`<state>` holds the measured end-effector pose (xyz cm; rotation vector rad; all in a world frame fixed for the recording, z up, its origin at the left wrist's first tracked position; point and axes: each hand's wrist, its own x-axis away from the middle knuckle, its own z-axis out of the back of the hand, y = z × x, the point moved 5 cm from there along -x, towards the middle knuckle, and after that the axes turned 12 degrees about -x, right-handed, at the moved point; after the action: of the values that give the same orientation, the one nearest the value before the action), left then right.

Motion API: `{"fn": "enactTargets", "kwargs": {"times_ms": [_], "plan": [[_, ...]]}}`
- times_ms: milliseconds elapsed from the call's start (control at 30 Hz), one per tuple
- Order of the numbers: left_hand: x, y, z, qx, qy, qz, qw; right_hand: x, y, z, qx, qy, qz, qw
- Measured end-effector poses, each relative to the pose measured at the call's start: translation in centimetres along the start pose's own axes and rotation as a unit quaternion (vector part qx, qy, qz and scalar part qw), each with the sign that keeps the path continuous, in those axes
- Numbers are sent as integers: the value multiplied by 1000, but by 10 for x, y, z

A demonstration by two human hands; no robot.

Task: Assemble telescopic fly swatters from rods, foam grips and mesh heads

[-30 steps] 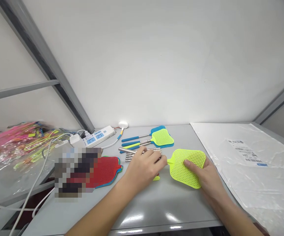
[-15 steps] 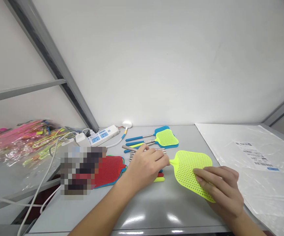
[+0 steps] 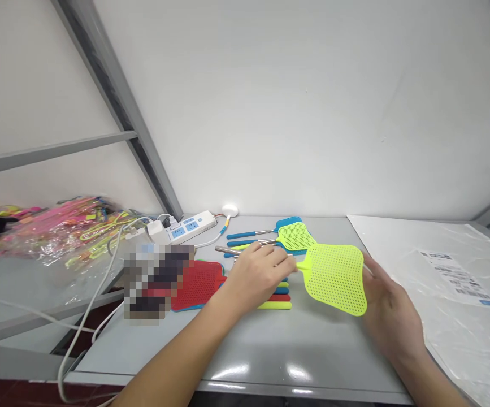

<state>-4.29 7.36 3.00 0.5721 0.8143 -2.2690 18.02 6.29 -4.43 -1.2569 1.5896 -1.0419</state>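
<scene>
My left hand [image 3: 265, 272] is closed around the neck of a yellow-green fly swatter [image 3: 335, 277], whose perforated head faces me above the table. A metal rod end sticks out on the left side of this hand. My right hand [image 3: 393, 316] is at the head's right edge with its palm towards it; the fingers look stretched out and are partly hidden behind the head. Below my left hand lie several coloured handles [image 3: 281, 298] in blue, red and yellow-green. To its left is a red swatter head [image 3: 198, 285] on top of others.
Blue and yellow-green swatters [image 3: 294, 236] lie at the back. A power strip [image 3: 191, 227] with white cables and a round white device [image 3: 230, 211] are at the back left. Bagged colourful items [image 3: 70, 226] fill the left shelf. A white plastic mailer [image 3: 448, 322] covers the right side.
My right hand has let go of the swatter head's front face and shifted to its right edge, partly behind it. The head has tilted up slightly. The camera view has turned a little left.
</scene>
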Motion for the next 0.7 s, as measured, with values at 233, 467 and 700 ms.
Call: {"fn": "enactTargets", "kwargs": {"times_ms": [233, 467, 700], "plan": [[-2, 6, -6, -2, -10, -20, 1000, 19, -26, -4, 250, -77, 261, 929], [-3, -2, 5, -6, 13, -25, 1000, 55, -49, -17, 373, -58, 599, 706], [-2, -5, 6, -8, 43, -15, 999, 35, -38, -19, 393, -23, 443, 806]]}}
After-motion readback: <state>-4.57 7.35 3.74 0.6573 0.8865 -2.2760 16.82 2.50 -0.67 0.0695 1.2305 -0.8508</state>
